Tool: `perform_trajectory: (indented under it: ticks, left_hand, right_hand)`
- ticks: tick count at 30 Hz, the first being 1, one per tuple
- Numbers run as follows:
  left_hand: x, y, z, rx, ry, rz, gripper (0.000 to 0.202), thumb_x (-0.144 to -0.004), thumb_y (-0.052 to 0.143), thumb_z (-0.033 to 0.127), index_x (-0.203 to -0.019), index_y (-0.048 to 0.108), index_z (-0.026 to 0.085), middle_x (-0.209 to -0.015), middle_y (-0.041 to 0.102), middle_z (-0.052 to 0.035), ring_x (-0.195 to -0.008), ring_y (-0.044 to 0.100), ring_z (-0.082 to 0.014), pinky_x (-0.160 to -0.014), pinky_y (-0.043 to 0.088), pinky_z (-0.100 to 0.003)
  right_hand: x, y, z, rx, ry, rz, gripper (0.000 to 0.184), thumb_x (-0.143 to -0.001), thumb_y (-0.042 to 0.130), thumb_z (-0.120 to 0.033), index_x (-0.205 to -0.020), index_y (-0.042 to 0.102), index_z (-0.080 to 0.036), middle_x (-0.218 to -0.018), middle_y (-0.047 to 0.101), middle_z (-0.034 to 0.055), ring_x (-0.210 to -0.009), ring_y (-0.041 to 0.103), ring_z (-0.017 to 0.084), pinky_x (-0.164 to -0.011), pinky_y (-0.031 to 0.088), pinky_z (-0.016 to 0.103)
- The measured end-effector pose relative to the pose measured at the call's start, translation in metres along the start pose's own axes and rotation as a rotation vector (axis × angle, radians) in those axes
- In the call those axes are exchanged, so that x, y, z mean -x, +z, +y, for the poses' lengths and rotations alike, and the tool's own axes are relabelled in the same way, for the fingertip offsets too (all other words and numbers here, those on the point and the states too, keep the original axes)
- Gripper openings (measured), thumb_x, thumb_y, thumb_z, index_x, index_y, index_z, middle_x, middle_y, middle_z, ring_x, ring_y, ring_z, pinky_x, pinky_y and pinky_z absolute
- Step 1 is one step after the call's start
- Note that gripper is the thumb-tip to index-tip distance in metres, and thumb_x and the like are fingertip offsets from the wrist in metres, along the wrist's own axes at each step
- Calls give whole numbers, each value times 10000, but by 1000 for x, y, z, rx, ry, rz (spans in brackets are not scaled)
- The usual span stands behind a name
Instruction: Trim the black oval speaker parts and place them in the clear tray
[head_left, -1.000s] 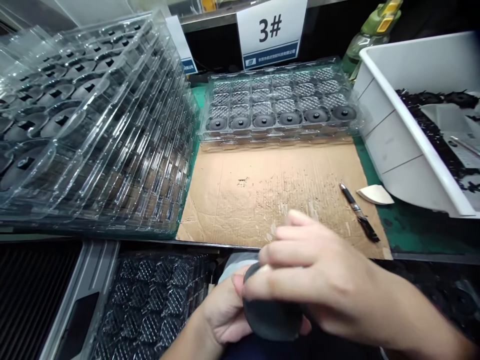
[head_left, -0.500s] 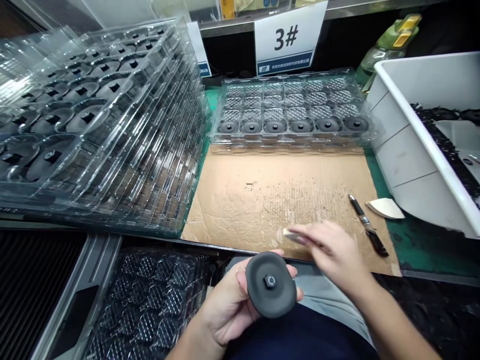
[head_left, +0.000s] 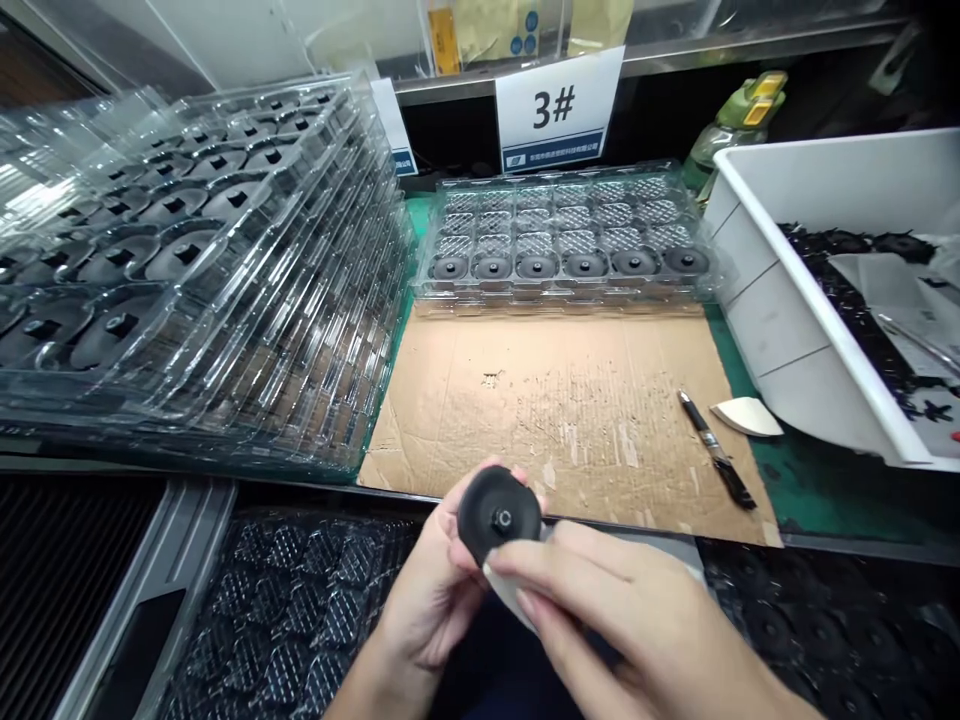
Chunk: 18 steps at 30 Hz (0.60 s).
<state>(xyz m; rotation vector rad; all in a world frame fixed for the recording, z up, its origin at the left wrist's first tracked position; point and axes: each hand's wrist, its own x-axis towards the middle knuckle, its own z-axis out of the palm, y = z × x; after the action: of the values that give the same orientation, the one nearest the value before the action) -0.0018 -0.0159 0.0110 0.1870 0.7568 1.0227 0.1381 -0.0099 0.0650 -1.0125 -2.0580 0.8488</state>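
My left hand (head_left: 435, 570) is wrapped round a black rubber part (head_left: 484, 500), a rounded dish with a small metal nut at its centre, tilted toward me. Pinched in my right hand (head_left: 615, 600) is a small white wedge-shaped pad (head_left: 513, 600), pressed to the near edge of the black part. My right fingers hide some of the pad. On the cardboard sheet (head_left: 450, 420) beyond my hands lies a black pen (head_left: 716, 450). Beside it rests another white wedge pad (head_left: 746, 416).
A tall stack of clear trays (head_left: 300, 290) with black parts stands left. A clear blister tray (head_left: 562, 215) at the back holds a front row of black parts. At right is a white bin (head_left: 795, 330) with black pieces; a green bottle (head_left: 731, 125) stands behind it.
My right hand has come left and down, bringing the white pad against the black part. My left hand has shifted slightly up and left, tilting the part. The camera view has shifted a little.
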Motion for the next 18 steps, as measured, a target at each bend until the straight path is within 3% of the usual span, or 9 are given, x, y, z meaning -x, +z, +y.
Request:
perform_trajectory:
  ticks: [2,5,9,12,14,16,18]
  left_hand:
    - [0,1,3,-9,25,-19,582,-448,876,261,-997,685,263,-1022,715,-1,-932,659,-160,-827,504,-209]
    - [1,3,7,-9,8,-108,433,-571,825,249,-985,697,265,-1026,718,6,-962,647,-124,-850,482,-174]
    - [4,0,10,12,-68,-141,491,-546,834,281,-1014,692,237,-1036,718,-12,-932,664,-140,-846,505,-190]
    - [3,-4,9,10,-175,-122,462,-568,817,301,-1001,692,198,-988,723,-35,-864,679,-143,-779,542,-213]
    - [1,-5,8,33,-197,-113,460,-596,798,319,-1020,680,187,-931,730,-41,-831,685,-154,-754,556,-243]
    - [1,-5,8,67,-180,-128,535,-569,801,365,-1049,666,171,-928,732,-55,-824,694,-181,-766,555,-264]
    - [3,-6,10,87,-170,-148,571,-550,802,389,-1060,664,171,-1019,720,-77,-854,698,-211,-789,545,-265]
  right_hand:
    - [-4,4,0,15,20,-6,227,-869,451,-70,-950,652,-138,-761,645,54,-655,604,162,-609,504,258]
    - [-7,5,2,-1,-66,176,227,-878,475,-81,-1052,622,-86,-828,658,81,-733,613,179,-697,513,292]
    - [4,-10,2,-53,-19,-13,219,-880,473,-64,-996,635,-154,-809,663,30,-704,619,126,-647,507,201]
    - [11,-22,6,175,25,-16,240,-870,439,-77,-966,647,-149,-678,613,23,-579,570,139,-520,469,234]
    - [11,-24,14,263,-12,19,281,-865,412,-64,-974,656,-152,-652,591,26,-553,531,149,-493,438,258]
    - [9,-18,29,166,-48,65,314,-878,408,-56,-1016,656,-190,-736,626,30,-629,553,150,-560,458,260]
    - [9,-7,53,13,49,178,282,-900,460,-105,-1060,645,-246,-878,654,21,-734,580,143,-650,479,257]
